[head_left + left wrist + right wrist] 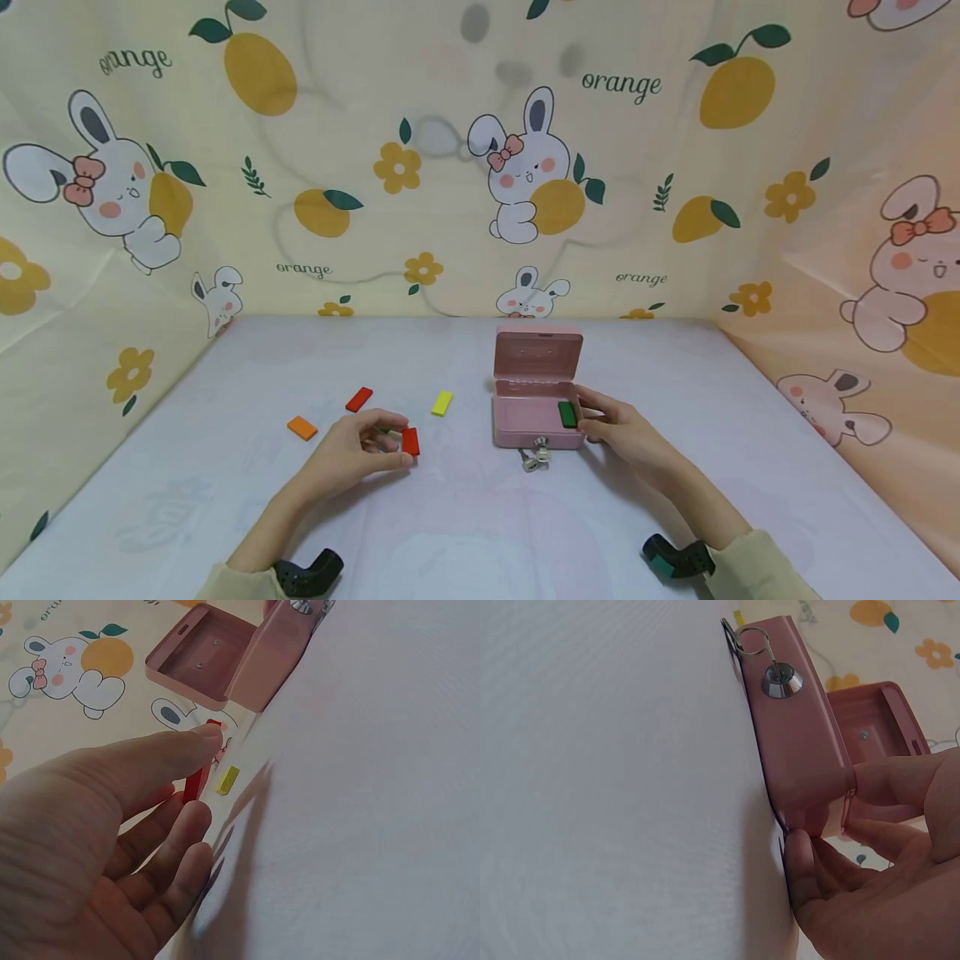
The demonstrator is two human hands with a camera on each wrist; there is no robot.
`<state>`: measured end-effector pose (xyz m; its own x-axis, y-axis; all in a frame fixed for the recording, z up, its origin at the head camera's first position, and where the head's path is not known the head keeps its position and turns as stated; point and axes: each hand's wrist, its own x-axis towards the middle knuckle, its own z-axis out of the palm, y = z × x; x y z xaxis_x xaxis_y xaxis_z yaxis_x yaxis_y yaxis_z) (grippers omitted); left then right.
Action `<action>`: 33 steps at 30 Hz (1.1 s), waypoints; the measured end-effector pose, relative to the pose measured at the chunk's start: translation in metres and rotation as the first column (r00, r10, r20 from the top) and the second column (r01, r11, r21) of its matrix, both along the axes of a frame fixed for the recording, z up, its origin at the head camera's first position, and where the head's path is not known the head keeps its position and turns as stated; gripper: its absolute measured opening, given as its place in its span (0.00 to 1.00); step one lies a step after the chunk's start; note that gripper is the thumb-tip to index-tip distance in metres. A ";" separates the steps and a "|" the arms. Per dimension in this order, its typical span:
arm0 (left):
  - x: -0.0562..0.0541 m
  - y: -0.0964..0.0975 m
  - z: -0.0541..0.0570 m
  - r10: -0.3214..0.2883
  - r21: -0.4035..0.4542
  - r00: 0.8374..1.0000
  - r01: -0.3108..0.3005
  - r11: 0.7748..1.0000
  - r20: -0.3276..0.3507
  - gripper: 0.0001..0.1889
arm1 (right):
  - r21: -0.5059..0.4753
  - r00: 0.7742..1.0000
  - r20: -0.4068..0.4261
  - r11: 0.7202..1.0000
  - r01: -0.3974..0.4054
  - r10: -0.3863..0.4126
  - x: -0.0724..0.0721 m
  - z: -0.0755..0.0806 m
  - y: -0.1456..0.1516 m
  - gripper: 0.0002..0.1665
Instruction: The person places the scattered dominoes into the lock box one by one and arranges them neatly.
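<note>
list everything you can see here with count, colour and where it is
cash box: 1, pink, middle of the table, lid open and upright
key ring: 1, silver, hanging from the lock on the box front
green block: 1, at the right end of the open box, by the right hand's fingers
red blocks: 2, one pinched in the left hand, one lying further back on the left
orange block: 1, on the table, far left
yellow block: 1, on the table left of the box
table: 1, white cover
backdrop: cream, rabbits and oranges, on three sides
left hand: pinching a red block
right hand: on the box's right end
</note>
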<state>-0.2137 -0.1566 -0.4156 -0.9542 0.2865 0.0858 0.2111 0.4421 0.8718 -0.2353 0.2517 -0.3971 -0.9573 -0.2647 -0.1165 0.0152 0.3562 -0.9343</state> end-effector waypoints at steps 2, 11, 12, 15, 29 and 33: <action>0.001 0.001 0.001 -0.004 0.002 1.000 0.004 1.000 -0.004 0.29 | -0.002 1.000 0.000 1.000 0.002 -0.002 0.000 0.000 0.000 0.36; 0.002 0.008 0.006 -0.022 0.068 1.000 0.022 0.997 -0.007 0.26 | -0.012 1.000 0.010 1.000 0.007 -0.007 0.000 -0.001 0.000 0.36; 0.002 0.009 0.007 -0.016 0.072 1.000 0.016 0.997 0.000 0.26 | -0.010 1.000 0.011 1.000 0.007 -0.007 0.000 0.000 0.000 0.36; 0.001 0.013 0.009 0.001 0.081 1.000 -0.001 0.997 0.008 0.25 | -0.008 1.000 0.018 1.000 0.013 -0.012 0.000 0.001 -0.001 0.36; 0.003 0.027 0.013 -0.046 0.080 0.997 0.051 0.996 -0.065 0.25 | 0.001 1.000 0.025 1.000 0.011 -0.011 0.003 0.005 -0.002 0.36; 0.001 0.033 0.015 -0.039 0.074 0.996 0.044 0.996 -0.078 0.23 | -0.001 1.000 0.011 1.000 0.006 -0.006 0.004 0.005 -0.003 0.36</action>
<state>-0.2129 -0.1239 -0.4011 -0.9314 0.3157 0.1811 0.2954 0.3649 0.8829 -0.2316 0.2491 -0.3923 -0.9576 -0.2590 -0.1266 0.0276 0.3548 -0.9345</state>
